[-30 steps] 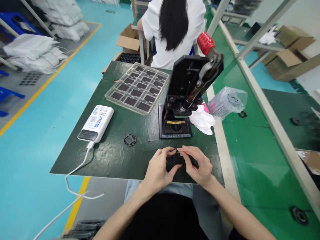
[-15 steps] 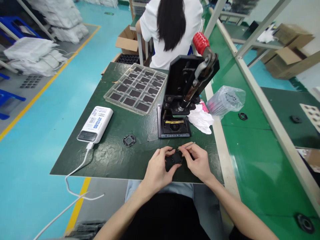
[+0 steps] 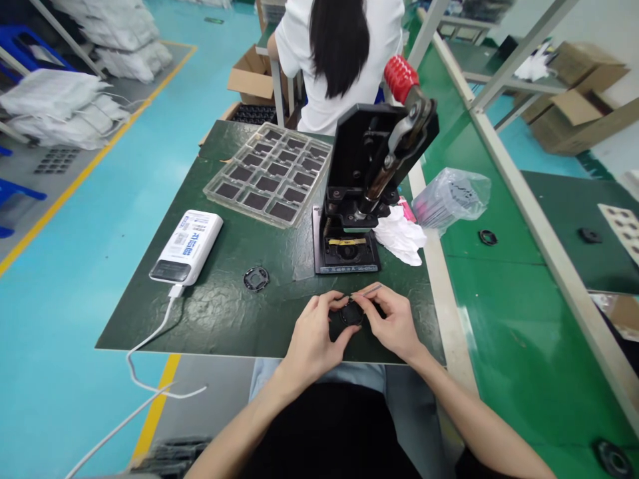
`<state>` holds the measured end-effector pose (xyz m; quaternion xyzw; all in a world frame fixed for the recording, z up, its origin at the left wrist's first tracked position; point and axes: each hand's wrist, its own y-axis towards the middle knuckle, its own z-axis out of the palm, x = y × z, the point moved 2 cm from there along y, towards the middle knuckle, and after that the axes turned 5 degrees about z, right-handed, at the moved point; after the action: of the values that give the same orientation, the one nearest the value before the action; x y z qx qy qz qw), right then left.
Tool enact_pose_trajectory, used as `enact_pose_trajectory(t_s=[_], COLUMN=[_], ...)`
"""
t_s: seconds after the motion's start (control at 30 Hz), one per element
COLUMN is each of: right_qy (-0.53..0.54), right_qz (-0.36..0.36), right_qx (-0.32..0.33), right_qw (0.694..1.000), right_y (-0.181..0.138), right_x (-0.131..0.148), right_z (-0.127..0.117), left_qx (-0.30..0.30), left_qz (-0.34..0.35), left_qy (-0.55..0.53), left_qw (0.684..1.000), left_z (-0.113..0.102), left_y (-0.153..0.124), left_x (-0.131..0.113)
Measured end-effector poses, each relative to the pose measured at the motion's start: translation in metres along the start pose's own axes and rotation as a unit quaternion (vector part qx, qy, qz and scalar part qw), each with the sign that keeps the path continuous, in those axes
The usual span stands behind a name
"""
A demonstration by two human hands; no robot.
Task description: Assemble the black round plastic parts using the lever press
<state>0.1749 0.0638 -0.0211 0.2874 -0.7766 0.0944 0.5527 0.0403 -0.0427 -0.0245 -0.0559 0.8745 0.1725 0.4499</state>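
Note:
My left hand point(image 3: 314, 332) grips a small round black part point(image 3: 351, 313) between thumb and fingers, just above the table's near edge. On the other side of it, my right hand point(image 3: 389, 320) pinches a thin grey stick-like tool point(image 3: 370, 291), probably tweezers, its near end at the part's upper rim. The tip is hidden by my fingers. In front of both hands stands a black hand press point(image 3: 369, 173) with a red grip, its lever raised. A similar black ring-shaped part point(image 3: 256, 279) lies on the table to the left.
A clear plastic tray point(image 3: 272, 174) of dark square pieces lies behind on the green table point(image 3: 200, 319). At left is a white power bank point(image 3: 187, 246) with a cable. A white cloth point(image 3: 401, 236) and plastic bag point(image 3: 452, 198) sit right of the press. A person point(image 3: 339, 60) sits ahead.
My hands stay around the round part, with only a slight shift of the right fingers and the tool at its rim. The whole view has moved slightly.

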Motion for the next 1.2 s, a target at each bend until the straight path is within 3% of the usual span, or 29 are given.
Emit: enact_pose_trajectory(t_s=[0.33,0.63,1.07,1.2], right_qy=[-0.057,-0.060,-0.126,-0.082], right_qz=[-0.071,-0.072,-0.144,-0.115], right_qx=[0.002,0.001,0.021,0.011], right_qw=[0.996,0.996,0.981,0.990], right_y=[0.001,0.000,-0.002,0.001], right_x=[0.011,0.010,0.019,0.015], right_z=[0.000,0.001,0.009,0.009], left_qx=[-0.002,-0.005,-0.006,-0.017], left_qz=[0.006,0.011,-0.001,0.002], left_qy=[0.002,0.006,0.002,0.016], left_qw=[1.000,1.000,1.000,1.000], left_z=[0.000,-0.001,-0.001,-0.001], left_y=[-0.001,0.001,-0.001,-0.001], left_x=[0.000,-0.001,-0.001,-0.003])
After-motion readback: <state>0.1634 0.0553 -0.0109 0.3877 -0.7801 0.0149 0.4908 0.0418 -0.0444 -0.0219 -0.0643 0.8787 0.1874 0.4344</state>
